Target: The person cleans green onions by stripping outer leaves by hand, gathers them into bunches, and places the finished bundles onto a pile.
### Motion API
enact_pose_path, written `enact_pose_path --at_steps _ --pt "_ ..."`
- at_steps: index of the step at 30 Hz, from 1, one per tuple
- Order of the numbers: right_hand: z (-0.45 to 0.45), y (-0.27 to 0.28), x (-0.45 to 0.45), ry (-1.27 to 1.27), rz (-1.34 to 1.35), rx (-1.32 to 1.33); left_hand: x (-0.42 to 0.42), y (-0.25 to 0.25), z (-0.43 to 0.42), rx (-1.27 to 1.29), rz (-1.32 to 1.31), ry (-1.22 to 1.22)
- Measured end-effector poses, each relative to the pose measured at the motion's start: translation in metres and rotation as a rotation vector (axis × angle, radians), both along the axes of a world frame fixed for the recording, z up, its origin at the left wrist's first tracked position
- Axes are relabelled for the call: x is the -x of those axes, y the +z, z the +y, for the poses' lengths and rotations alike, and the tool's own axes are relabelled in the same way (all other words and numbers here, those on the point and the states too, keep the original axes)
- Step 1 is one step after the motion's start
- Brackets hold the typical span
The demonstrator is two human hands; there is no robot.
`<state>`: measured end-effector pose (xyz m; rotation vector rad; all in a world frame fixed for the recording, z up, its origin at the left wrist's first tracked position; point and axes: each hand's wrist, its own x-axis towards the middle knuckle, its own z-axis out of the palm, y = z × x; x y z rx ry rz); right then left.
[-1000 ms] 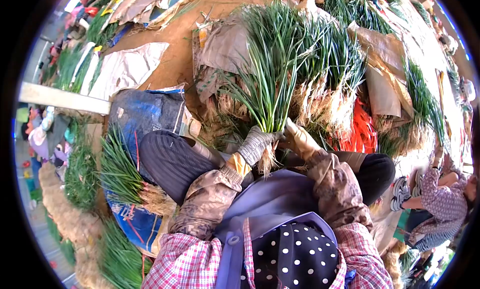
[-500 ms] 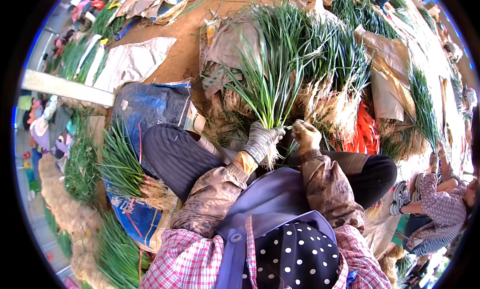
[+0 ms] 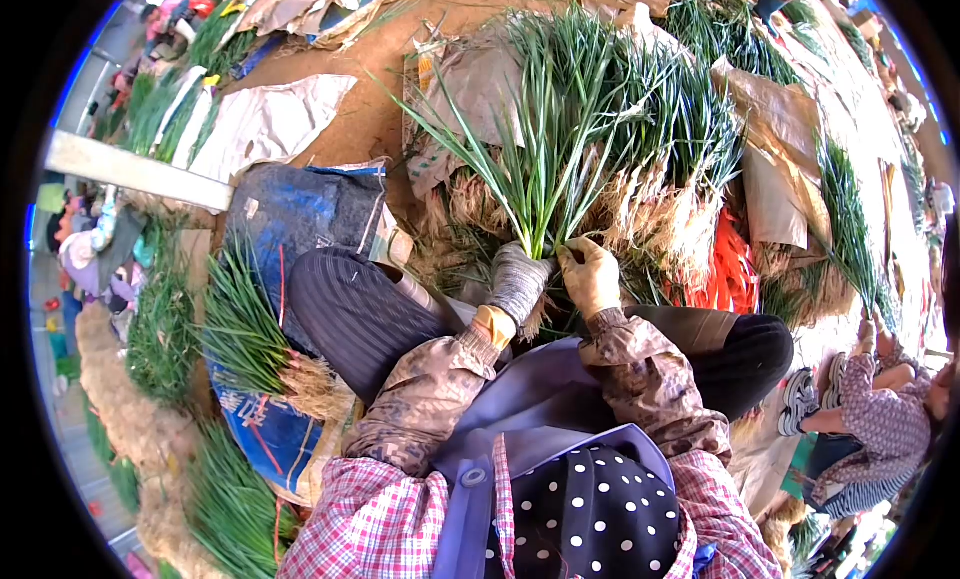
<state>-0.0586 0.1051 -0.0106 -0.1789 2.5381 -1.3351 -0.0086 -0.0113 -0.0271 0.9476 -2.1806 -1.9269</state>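
My left hand, in a grey knitted glove, is closed around the base of a bunch of long-leaved, grass-like green plants. The leaves fan upward and outward, and pale roots hang below the fist. Right beside it, my right hand, in a yellowish glove, has its fingers bent and pinched against the right side of the stems. What lies between those fingertips is hidden.
Big heaps of similar rooted plants lie ahead. Red strips stick out by the right knee. Another bunch rests on a blue sack at left. A person sits at far right handling plants.
My right hand has moved left and up to the stems, turning its back toward me. The leaves in my left hand have spread wider to the left.
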Motion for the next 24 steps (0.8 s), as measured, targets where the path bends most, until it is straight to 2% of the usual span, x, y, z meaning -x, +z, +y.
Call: enact_pose_path --at_steps 2,3,4,6,7,8,10,11,12,13,14,15,16,17,18,21,24 --pt "0.001 0.006 -0.001 -0.041 0.016 -0.093 0.0 0.008 0.003 0.001 0.011 -0.005" --pt "0.01 -0.044 0.008 -0.145 -0.218 0.142 -0.002 0.018 0.006 -0.226 -0.009 0.081" --pt "0.011 -0.023 0.008 -0.268 -0.479 0.313 -0.002 0.023 0.004 -0.533 -0.006 0.148" --pt "0.035 -0.05 0.009 0.083 -0.572 0.043 -0.001 0.037 -0.002 -0.638 0.12 0.1" --pt "0.031 -0.023 0.005 0.181 -0.695 -0.214 0.004 0.031 -0.003 -0.654 0.155 0.094" --pt "0.038 -0.043 0.006 0.674 -0.409 -0.477 0.004 0.053 -0.005 -0.65 0.182 0.101" --pt "0.043 -0.084 0.002 0.851 -0.165 -0.722 0.005 0.077 -0.014 -0.78 0.389 0.058" --pt "0.029 -0.089 0.018 0.87 -0.218 -0.812 0.007 0.081 -0.018 -0.815 0.48 0.02" --pt "0.053 -0.084 0.027 0.505 -0.007 -0.327 0.008 0.069 -0.024 -0.747 0.45 -0.029" --pt "0.03 -0.034 0.035 0.131 0.101 -0.391 0.01 0.064 -0.023 -0.806 0.47 -0.025" --pt "0.025 -0.016 0.056 0.011 0.071 -0.46 0.012 0.06 -0.022 -0.865 0.491 -0.023" --pt "0.027 -0.004 0.077 -0.077 0.217 -0.506 0.012 0.046 -0.022 -0.89 0.411 -0.059" --pt "0.017 0.022 0.097 -0.227 0.039 -0.578 0.01 0.041 -0.019 -0.878 0.379 -0.069" --pt "0.021 0.01 0.119 -0.253 0.132 -0.589 0.008 0.043 -0.016 -0.909 0.333 -0.067" --pt "0.014 0.037 0.131 -0.293 -0.004 -0.637 0.007 0.046 -0.015 -0.94 0.288 -0.066" --pt "0.025 0.046 0.166 -0.095 -0.213 -0.554 0.004 0.041 -0.016 -0.976 0.169 -0.124" --pt "0.028 0.02 0.164 -0.194 -0.085 -0.605 -0.001 0.048 -0.016 -0.884 0.045 -0.129"
